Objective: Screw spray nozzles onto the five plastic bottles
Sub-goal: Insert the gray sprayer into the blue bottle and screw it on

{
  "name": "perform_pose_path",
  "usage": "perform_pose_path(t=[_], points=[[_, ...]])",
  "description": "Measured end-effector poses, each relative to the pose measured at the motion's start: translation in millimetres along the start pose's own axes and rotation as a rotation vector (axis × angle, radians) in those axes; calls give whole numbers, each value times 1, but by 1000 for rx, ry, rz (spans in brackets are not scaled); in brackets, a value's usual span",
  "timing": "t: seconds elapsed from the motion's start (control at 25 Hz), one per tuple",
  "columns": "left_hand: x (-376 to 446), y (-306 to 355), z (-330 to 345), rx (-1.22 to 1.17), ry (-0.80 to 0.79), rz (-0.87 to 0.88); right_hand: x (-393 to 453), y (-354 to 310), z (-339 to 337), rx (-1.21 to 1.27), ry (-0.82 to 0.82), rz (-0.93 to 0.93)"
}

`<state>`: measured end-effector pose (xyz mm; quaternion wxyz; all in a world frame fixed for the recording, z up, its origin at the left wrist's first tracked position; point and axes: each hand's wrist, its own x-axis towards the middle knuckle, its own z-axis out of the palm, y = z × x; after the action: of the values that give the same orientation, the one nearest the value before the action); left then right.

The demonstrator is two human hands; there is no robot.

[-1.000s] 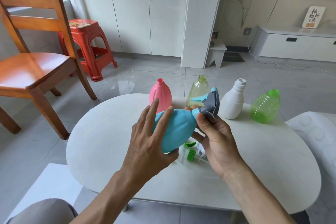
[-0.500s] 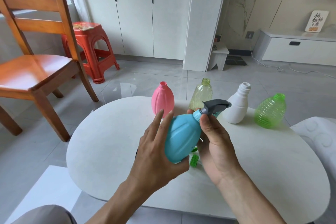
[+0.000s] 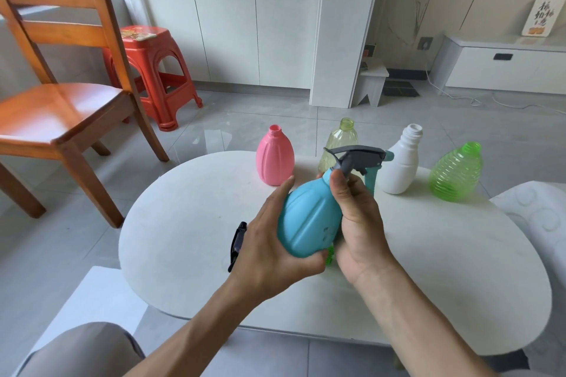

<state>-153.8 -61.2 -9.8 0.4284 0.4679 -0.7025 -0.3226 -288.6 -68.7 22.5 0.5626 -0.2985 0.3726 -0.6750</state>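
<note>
I hold a blue bottle tilted above the white table. My left hand cups its base, fingers curled under it. My right hand grips its neck just below the grey and blue spray nozzle that sits on top. Four uncapped bottles stand at the table's far edge: pink, pale yellow, white and ribbed green. A black nozzle lies left of my left hand, and part of a green nozzle shows between my hands.
A wooden chair and a red plastic stool stand on the floor to the left. A white patterned cushion lies at the table's right edge. White cupboards and a low cabinet line the far wall.
The blue bottle has swung from lying tilted to nearly upright, and its nozzle has turned to point right. My left hand now wraps under the base instead of resting with spread fingers.
</note>
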Motion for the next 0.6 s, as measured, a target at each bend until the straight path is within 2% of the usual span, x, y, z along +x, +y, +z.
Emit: perform_pose_path(t=[0.08,0.2,0.32,0.4,0.52,0.6], points=[[5,0,-2,-183,-77,-86,0,-1,-3,-74,4,-33],[16,-4,-14,-581,-350,-149,1,-2,-7,-89,-77,26],[18,-2,-21,-744,-472,-223,2,-9,-10,-6,-172,69],[16,-4,-19,-796,-400,-250,3,-12,-12,85,-197,69],[10,-6,-10,-895,-92,-340,4,-8,-13,157,-184,21],[6,-5,-4,-940,22,-376,3,-1,-12,179,-187,13]])
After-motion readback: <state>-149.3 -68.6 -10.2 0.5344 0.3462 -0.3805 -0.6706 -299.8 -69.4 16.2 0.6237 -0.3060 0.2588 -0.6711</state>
